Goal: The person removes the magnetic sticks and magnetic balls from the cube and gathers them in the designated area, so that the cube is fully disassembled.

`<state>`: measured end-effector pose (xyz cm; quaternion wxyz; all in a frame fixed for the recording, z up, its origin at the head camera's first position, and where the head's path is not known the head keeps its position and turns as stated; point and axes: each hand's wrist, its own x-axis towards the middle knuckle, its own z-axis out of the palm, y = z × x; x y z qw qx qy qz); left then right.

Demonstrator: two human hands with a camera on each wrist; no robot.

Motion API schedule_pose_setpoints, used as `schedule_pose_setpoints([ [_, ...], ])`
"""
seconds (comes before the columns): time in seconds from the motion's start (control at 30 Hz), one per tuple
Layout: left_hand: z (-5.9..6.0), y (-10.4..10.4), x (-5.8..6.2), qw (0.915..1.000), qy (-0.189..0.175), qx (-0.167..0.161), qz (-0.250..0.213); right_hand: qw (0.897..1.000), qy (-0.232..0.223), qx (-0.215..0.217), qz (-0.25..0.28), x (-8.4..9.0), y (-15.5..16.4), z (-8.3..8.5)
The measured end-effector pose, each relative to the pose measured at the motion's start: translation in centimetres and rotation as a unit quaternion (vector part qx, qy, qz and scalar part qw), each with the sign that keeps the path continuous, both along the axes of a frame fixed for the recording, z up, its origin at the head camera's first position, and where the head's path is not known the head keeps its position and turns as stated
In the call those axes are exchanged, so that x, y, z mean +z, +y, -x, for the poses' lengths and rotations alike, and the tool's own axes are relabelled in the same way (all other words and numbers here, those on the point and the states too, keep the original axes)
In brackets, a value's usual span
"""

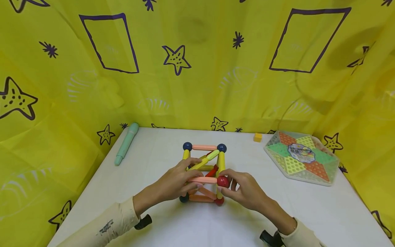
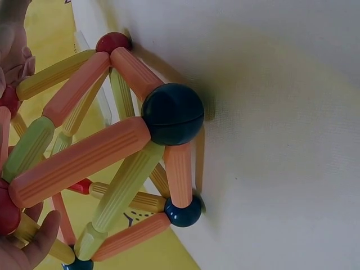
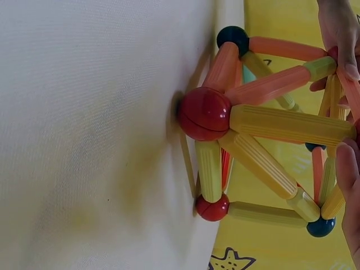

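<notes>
A box-shaped frame of magnetic building sticks and balls stands on the table, its lower balls at the tabletop. My left hand [image 1: 176,180] grips the upper front left corner, its fingers about a red ball [image 2: 7,211] and stick ends. With thumb and fingertips my right hand [image 1: 247,188] pinches the red ball [image 1: 223,181] at the upper front right corner. A pink stick [image 1: 203,179] bridges these two corners. Behind it a yellow-and-green diagonal [image 1: 206,159] slants toward the dark blue ball [image 1: 222,148] at the back right. Another dark blue ball [image 1: 187,146] marks the back left corner.
At the back left of the white table [image 1: 160,223] lies a mint-green stick-shaped object [image 1: 126,144]. A small orange-yellow block [image 1: 257,137] and a hexagonal game board [image 1: 300,156] are at the back right. A yellow patterned curtain [image 1: 197,92] surrounds the table.
</notes>
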<state>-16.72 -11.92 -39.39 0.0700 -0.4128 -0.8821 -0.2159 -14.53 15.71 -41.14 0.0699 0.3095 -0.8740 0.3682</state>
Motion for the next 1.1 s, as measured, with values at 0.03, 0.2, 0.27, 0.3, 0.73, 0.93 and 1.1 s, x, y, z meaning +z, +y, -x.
schedule_pose_setpoints([
  [0.03,-0.02,-0.01,0.01,1.0,0.0,0.001,0.002,1.0,-0.002,0.002,0.001,0.0,0.01,0.0],
  [0.2,-0.07,-0.01,0.04,1.0,0.003,0.0,0.006,1.0,-0.009,0.009,-0.001,-0.09,0.1,0.07],
  [0.27,-0.09,-0.01,0.04,1.0,0.004,-0.001,0.006,1.0,-0.011,0.013,-0.001,-0.15,0.11,0.13],
  [0.3,-0.1,-0.01,0.02,1.0,0.005,-0.001,0.006,1.0,-0.01,0.015,-0.001,-0.17,0.12,0.15],
  [0.73,0.26,0.16,-0.11,1.0,0.008,-0.005,-0.001,0.999,0.004,0.031,-0.009,-0.18,0.37,0.39],
  [0.93,0.32,0.23,0.08,1.0,-0.007,-0.003,0.001,0.999,0.02,0.034,-0.005,-0.11,0.38,0.4],
  [1.1,0.29,0.23,0.17,1.0,-0.007,-0.006,-0.001,0.999,0.013,0.041,-0.009,-0.03,0.47,0.46],
])
